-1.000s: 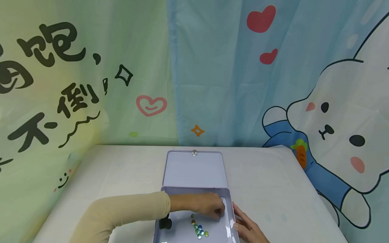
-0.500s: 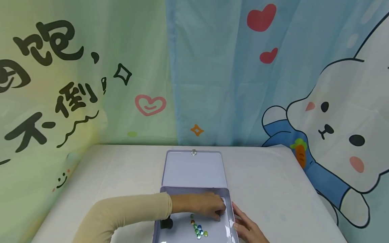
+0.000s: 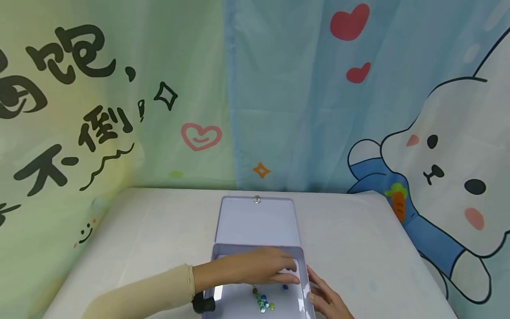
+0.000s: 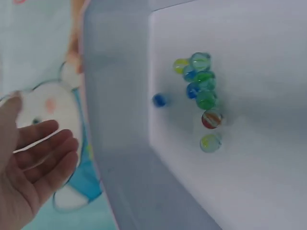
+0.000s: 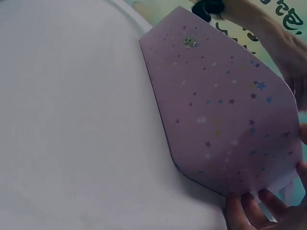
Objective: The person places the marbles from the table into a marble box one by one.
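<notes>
My left hand (image 3: 276,266) hangs over the open box (image 3: 224,250), fingers loosely apart. A single dark blue marble (image 3: 285,287) lies just below its thumb. In the left wrist view that hand (image 4: 36,163) holds nothing, and the blue marble (image 4: 159,100) lies close to a box wall (image 4: 115,86). A cluster of glass marbles (image 4: 206,80) in green, blue and yellow lies farther in, beside a red-streaked marble (image 4: 211,119) and a clear yellowish marble (image 4: 210,143). My right hand (image 3: 328,299) rests extended fingers against the box's right outer side, its thumb at the rim.
The box lid (image 3: 256,221) lies folded back, a small metal clasp (image 3: 257,199) at its far edge. In the right wrist view the outside of the box (image 5: 216,110) is pink with stars. White cloth (image 3: 358,248) covers the table; a printed curtain (image 3: 275,97) hangs behind.
My left hand has uncurled from its bent-finger pose near the right inner wall, and its forearm has shifted left. The lone blue marble now shows below it. My right hand stays put.
</notes>
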`<state>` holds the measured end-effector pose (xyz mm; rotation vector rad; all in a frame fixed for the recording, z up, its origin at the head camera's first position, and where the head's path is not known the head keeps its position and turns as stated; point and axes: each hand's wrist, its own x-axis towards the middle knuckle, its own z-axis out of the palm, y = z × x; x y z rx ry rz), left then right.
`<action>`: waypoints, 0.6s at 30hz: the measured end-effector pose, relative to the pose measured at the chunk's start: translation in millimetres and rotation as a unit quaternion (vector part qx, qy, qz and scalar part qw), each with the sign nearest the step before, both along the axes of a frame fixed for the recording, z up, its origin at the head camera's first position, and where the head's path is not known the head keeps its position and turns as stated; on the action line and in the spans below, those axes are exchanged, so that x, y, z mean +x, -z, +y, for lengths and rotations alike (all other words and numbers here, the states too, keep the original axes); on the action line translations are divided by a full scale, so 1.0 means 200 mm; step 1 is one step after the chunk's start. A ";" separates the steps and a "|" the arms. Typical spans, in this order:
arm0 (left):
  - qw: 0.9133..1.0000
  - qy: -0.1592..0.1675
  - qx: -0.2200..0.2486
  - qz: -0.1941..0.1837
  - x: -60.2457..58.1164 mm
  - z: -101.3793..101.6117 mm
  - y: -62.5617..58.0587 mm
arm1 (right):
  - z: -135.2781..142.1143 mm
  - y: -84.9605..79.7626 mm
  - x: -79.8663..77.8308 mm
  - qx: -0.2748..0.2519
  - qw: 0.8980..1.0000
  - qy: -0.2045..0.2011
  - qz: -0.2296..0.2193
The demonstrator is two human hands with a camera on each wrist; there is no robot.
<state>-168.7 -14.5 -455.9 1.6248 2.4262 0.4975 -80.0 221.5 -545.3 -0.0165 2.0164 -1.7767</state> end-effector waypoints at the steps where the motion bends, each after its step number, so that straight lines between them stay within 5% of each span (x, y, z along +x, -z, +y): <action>1: 1.000 -0.014 0.016 0.000 0.01 -0.03 -0.01 | 0.00 -0.01 0.00 0.014 1.000 0.005 0.003; 6: 0.990 -0.107 0.089 0.026 0.06 -0.25 -0.05 | 0.00 -0.04 0.00 0.162 0.984 0.006 0.078; 10: 0.972 -0.194 0.107 0.074 0.06 -0.44 -0.06 | 0.04 -0.09 -0.04 0.301 0.944 -0.010 0.135; 12: 0.961 -0.234 0.102 0.103 0.05 -0.54 -0.06 | 0.07 -0.12 -0.07 0.373 0.914 -0.021 0.159; 18: 0.933 -0.325 0.083 0.131 0.02 -0.84 0.02 | 0.21 -0.14 -0.17 0.521 0.795 -0.027 0.309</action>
